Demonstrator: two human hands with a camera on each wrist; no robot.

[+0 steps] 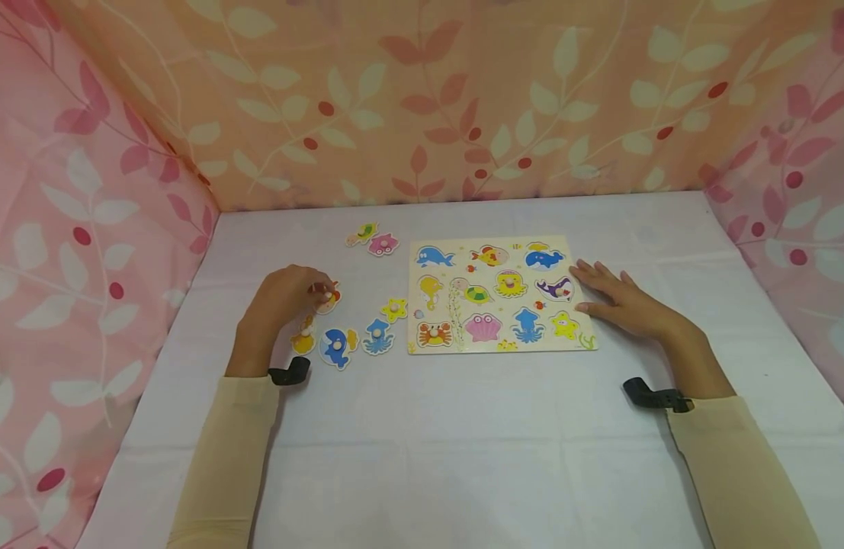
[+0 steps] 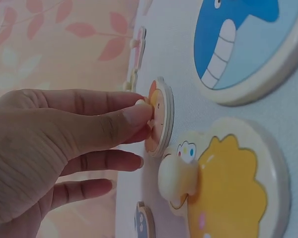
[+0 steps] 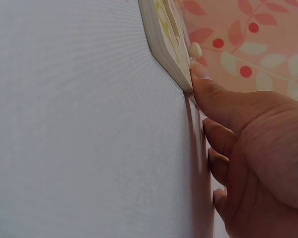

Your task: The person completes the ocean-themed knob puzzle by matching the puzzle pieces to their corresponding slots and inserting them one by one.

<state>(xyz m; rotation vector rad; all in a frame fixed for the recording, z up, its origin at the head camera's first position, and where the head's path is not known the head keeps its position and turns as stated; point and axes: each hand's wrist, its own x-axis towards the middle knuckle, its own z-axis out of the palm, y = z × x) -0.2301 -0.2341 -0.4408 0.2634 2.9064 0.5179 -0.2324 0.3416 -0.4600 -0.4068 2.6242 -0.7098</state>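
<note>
My left hand [image 1: 284,305] pinches the knob of a red and pink fish puzzle piece [image 2: 161,121] between thumb and fingertips. In the left wrist view this piece stands close to the white tabletop; whether it touches cannot be told. Near that hand lie a yellow seahorse piece [image 1: 303,337] and a blue whale piece [image 1: 335,348]. On the right, my right hand [image 1: 624,301] has its fingers spread and touches the right edge of the wooden puzzle board [image 1: 456,349]. Knobbed octopus [image 1: 511,284], purple whale [image 1: 555,289] and crab [image 1: 434,334] pieces sit in the board.
Between the left hand and the board lie a blue squid piece [image 1: 378,338] and a yellow starfish piece [image 1: 394,309]. Farther back are a turtle piece [image 1: 363,234] and a pink shell piece [image 1: 383,244]. Patterned cloth [image 1: 422,107] walls the table's back and sides.
</note>
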